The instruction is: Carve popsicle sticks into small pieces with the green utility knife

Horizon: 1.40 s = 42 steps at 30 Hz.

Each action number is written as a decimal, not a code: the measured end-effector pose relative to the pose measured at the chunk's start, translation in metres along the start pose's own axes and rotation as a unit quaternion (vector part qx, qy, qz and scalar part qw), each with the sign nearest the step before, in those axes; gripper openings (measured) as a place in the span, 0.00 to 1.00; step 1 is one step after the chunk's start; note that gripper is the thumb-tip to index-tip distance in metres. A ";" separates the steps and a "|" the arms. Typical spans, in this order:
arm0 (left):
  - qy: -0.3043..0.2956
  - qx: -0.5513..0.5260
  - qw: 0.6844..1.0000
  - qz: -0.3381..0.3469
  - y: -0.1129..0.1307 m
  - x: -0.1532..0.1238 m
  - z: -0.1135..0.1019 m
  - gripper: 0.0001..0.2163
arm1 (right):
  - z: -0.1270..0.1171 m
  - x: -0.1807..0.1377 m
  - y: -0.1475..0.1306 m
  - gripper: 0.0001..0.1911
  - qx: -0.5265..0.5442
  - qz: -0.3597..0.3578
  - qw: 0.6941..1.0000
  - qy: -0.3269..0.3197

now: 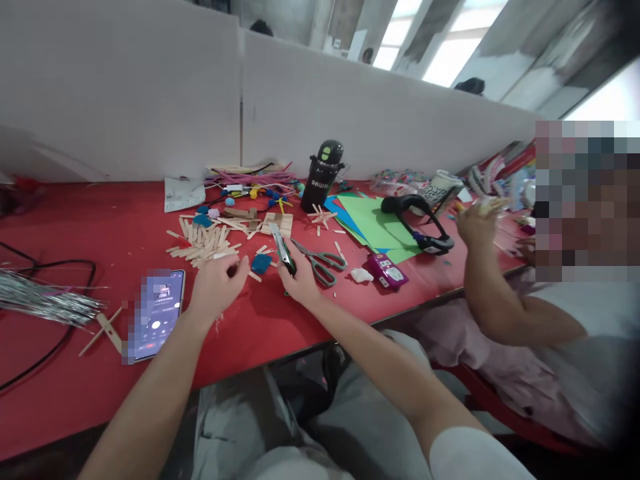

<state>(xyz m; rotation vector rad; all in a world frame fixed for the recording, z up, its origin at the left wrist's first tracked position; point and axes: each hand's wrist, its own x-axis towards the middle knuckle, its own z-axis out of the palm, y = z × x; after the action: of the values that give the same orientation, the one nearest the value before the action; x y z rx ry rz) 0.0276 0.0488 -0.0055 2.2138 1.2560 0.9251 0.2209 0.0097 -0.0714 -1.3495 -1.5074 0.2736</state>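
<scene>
My right hand (301, 277) is wrapped around a utility knife (281, 243), whose tip points away toward the wall. My left hand (219, 287) rests low over the red table with its fingers curled; what they hold, if anything, is hidden. Just beyond it lies a loose heap of wooden craft sticks (203, 240). A blue piece (261, 264) lies between my two hands. To the right of the knife are grey-handled scissors (325, 265). A small panel of joined sticks (278, 224) sits behind the knife.
A phone (159, 317) lies left of my left arm, near silver tinsel strands (45, 297). A black bottle (321, 180) stands at the back. Green paper sheets (373, 220), a black headset-like band (425, 230) and a purple case (387, 271) lie rightward. Another person's hand (477, 223) is at right.
</scene>
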 end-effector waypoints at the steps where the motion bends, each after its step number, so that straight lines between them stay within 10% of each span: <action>1: -0.001 -0.006 1.000 0.003 0.000 0.000 0.002 0.19 | 0.001 0.001 0.001 0.31 0.000 0.001 1.000 0.008; 22: 0.058 0.006 0.998 0.000 -0.014 0.007 -0.003 0.18 | -0.019 0.016 -0.005 0.31 0.042 -0.043 0.990 -0.126; 31: 0.102 0.013 0.995 0.008 -0.027 0.008 -0.005 0.18 | -0.066 0.016 -0.006 0.28 0.022 -0.036 0.996 -0.080; 42: 0.097 0.019 0.995 0.023 -0.020 0.002 -0.003 0.17 | -0.059 0.012 -0.003 0.24 0.026 -0.028 0.995 -0.091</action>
<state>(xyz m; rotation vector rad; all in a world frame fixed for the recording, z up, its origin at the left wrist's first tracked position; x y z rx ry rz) 0.0145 0.0608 -0.0160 2.2350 1.3215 1.1680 0.2675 -0.0081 -0.0375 -1.2652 -1.6746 0.4063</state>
